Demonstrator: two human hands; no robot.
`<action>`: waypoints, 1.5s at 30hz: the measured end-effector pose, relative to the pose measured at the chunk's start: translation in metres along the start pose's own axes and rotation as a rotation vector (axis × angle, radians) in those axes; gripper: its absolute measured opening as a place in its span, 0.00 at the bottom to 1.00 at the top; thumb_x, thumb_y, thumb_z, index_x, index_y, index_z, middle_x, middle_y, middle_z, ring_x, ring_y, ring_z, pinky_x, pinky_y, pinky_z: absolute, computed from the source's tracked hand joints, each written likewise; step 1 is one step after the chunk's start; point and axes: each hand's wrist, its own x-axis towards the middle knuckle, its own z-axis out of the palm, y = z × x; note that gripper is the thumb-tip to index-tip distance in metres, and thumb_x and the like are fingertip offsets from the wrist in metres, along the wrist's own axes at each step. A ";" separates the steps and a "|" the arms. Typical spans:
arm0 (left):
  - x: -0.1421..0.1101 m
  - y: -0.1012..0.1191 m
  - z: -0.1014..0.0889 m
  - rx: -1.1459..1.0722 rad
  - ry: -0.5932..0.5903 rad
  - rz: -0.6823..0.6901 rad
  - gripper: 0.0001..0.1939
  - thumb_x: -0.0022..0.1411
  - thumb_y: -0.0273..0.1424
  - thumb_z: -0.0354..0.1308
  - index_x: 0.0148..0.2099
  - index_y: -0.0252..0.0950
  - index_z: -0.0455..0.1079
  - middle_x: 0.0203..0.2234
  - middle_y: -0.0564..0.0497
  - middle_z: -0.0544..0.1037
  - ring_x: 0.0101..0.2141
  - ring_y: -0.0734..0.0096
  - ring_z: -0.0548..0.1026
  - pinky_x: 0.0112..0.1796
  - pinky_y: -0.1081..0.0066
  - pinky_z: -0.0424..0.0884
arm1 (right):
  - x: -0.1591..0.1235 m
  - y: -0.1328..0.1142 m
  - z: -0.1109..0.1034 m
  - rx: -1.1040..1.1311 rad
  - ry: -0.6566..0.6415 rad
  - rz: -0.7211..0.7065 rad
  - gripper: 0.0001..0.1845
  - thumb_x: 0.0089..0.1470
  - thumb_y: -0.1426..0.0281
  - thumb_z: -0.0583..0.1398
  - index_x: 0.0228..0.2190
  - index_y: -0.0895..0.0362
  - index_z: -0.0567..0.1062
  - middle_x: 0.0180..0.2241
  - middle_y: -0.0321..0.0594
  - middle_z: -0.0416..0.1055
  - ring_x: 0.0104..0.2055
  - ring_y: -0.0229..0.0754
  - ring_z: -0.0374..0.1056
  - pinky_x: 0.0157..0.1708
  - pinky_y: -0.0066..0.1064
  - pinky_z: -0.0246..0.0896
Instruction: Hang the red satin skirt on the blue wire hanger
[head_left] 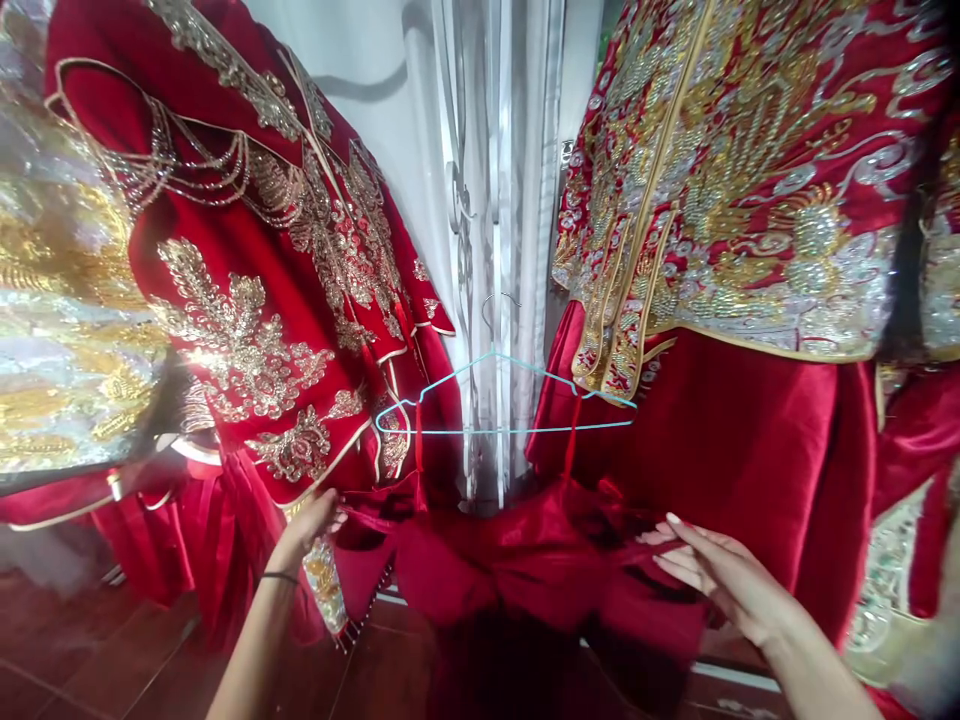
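Note:
A dark red dress [502, 570] hangs by thin red straps from a light blue wire hanger [499, 430] in the middle of the view. My left hand [315, 522] is closed on the cloth at the dress's upper left side, drawing it outward. At the opposite side, my right hand [724, 575] holds the matching upper edge between thumb and fingers. Cloth stretches between both hands below the hanger. What the hanger's metal hook rests on is hard to make out. The lower part of the dress falls into shadow.
To the left hangs a red jacket [285, 270] with gold embroidery and beaded strings. A densely embroidered red and gold jacket [750, 200] hangs above a red satin skirt [757, 450] at right. Behind are a white metal frame [499, 200] and pale curtain. Brown tiles [375, 670] cover the floor.

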 end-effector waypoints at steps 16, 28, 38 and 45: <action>-0.046 0.001 0.081 -0.622 0.049 0.411 0.16 0.45 0.29 0.60 0.40 0.33 0.72 0.41 0.46 0.77 0.48 0.59 0.70 0.47 0.60 0.67 | 0.009 0.048 0.002 0.352 -0.052 -0.214 0.10 0.41 0.69 0.60 0.31 0.48 0.75 0.40 0.39 0.73 0.34 0.40 0.70 0.36 0.33 0.72; 0.023 0.080 0.066 -0.494 0.083 0.641 0.16 0.39 0.33 0.64 0.33 0.31 0.75 0.27 0.50 0.80 0.34 0.66 0.75 0.42 0.65 0.70 | 0.067 -0.038 0.046 0.265 0.120 -0.603 0.22 0.33 0.65 0.69 0.36 0.56 0.76 0.42 0.41 0.74 0.42 0.44 0.70 0.44 0.34 0.67; 0.021 0.124 0.057 -0.306 -0.184 0.593 0.17 0.35 0.40 0.66 0.25 0.31 0.73 0.17 0.51 0.75 0.21 0.75 0.70 0.25 0.75 0.66 | 0.081 -0.087 0.060 -0.027 -0.033 -0.764 0.22 0.37 0.61 0.67 0.36 0.58 0.77 0.33 0.44 0.76 0.36 0.47 0.72 0.43 0.41 0.65; 0.007 0.150 0.062 0.044 -0.416 0.703 0.13 0.45 0.37 0.60 0.24 0.31 0.69 0.14 0.54 0.70 0.16 0.79 0.63 0.19 0.77 0.58 | 0.075 -0.112 0.070 -0.358 -0.016 -0.925 0.20 0.37 0.57 0.64 0.31 0.58 0.79 0.31 0.44 0.76 0.35 0.50 0.72 0.40 0.42 0.65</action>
